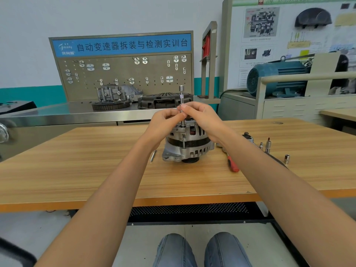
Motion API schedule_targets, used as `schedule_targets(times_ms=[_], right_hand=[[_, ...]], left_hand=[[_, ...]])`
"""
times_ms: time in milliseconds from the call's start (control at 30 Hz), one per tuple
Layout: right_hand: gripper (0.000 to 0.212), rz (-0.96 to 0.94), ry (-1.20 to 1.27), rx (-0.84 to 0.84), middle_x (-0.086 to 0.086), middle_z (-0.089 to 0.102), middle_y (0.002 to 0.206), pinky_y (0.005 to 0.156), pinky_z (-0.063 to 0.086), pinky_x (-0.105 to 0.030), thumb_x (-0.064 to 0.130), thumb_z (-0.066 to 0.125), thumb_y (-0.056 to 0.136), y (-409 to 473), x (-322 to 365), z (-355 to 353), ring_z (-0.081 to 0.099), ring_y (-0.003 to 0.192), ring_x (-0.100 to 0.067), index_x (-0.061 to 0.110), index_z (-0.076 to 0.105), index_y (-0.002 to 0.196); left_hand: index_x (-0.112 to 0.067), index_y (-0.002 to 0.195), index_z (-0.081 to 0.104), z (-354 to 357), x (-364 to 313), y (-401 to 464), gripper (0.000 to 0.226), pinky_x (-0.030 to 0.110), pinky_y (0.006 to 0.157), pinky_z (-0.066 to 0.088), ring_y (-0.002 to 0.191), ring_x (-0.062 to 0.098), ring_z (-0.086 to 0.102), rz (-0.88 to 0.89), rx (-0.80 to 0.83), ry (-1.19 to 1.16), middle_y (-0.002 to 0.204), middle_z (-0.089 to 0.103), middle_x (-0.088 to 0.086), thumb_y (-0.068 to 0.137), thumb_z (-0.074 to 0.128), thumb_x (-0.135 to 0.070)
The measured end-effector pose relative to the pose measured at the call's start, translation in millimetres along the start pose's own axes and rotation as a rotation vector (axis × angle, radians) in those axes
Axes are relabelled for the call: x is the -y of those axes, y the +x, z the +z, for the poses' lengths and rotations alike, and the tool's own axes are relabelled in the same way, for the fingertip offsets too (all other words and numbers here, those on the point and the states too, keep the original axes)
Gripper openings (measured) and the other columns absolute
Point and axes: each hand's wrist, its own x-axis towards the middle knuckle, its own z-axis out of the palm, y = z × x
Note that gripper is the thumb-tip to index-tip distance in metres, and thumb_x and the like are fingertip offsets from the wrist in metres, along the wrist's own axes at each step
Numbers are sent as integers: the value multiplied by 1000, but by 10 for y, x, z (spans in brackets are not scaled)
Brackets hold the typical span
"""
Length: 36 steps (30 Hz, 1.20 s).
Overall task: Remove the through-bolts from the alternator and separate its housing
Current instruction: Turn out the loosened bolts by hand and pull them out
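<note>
Setting: workshop with a wood-grain desk (96, 170) in the near half, a steel bench and grey pegboard (123, 78) beyond it, a blue electric motor (277, 78) at far right.
Alternator: the alternator (187, 143) stands upright at the middle of the desk, its pulley end down.
Tool: a slim extension bar (181, 105) rises upright from a through-bolt on the alternator's upper rim.
Left hand: the left hand (163, 120) pinches the bar's lower shaft with its fingertips.
Right hand: the right hand (202, 116) pinches the same shaft from the right, just above the housing.
Desk, left: a loose bolt (153, 156) lies just beside the alternator.
Desk, right: a red-handled screwdriver (233, 164), a ratchet (248, 137) and a socket (287, 158) lie near the right forearm.
</note>
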Motion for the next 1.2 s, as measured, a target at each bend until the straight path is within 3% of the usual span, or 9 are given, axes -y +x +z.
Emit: schedule_targets(times_ms=[200,333,467,600,767,867,1000,1100,1200], right_hand=[[26,22,-9,10,7,63,118,98,35,-26,29,48,98,7,-11,-13,51,117,-9,24,64,117],[24,27,12,2,10,62,113,82,37,-18,36,53,94,1,1,8,53,107,-3,27,62,114],[7,14,11,-32,10,61,94,71,37,-15,35,59,91,-5,7,20,55,92,1,29,62,94],[13,2,1,-1,13,63,98,76,37,-16,29,52,96,-3,-2,8,54,98,2,28,64,98],[22,24,4,2,16,63,104,91,35,-23,29,49,97,6,-13,-9,52,106,-3,26,65,110],[22,25,30,-4,14,63,104,80,37,-16,36,55,93,-2,-2,8,53,101,2,27,64,110],[17,13,10,-30,10,62,97,69,36,-12,35,59,90,2,-4,27,55,92,3,24,63,104],[12,-8,-9,-13,10,64,95,72,36,-12,31,56,93,0,-10,14,56,93,3,24,64,99],[22,-3,-33,15,11,65,108,91,38,-21,29,49,97,7,-19,-12,55,108,-4,24,66,109]], left_hand=[[-29,93,72,-20,4,-3,11,17,81,47,89,-7,64,3,23,2,90,73,-18,92,62,-25],[-21,81,65,26,0,15,8,12,65,46,75,1,60,5,-41,20,79,66,-9,88,67,-24],[-18,79,63,66,-4,12,13,17,69,47,77,7,57,14,-71,11,78,61,-3,87,69,-26],[-22,89,71,26,-12,-11,9,9,68,46,80,-9,64,20,-7,15,85,70,-14,92,62,-23],[-22,90,72,10,-13,-13,10,11,71,46,80,-9,64,8,6,11,86,71,-15,92,62,-23],[-18,80,64,37,-11,2,10,13,65,46,75,3,59,10,-48,13,80,64,-5,88,68,-22],[-15,82,62,68,-13,2,14,17,72,48,82,12,58,10,-60,5,86,61,5,87,69,-26],[-19,88,70,37,-12,-11,9,12,72,48,85,2,65,24,-10,17,88,71,-6,90,64,-25],[-27,87,71,2,-8,-12,13,13,74,44,82,-10,64,9,12,4,85,73,-17,92,61,-23]])
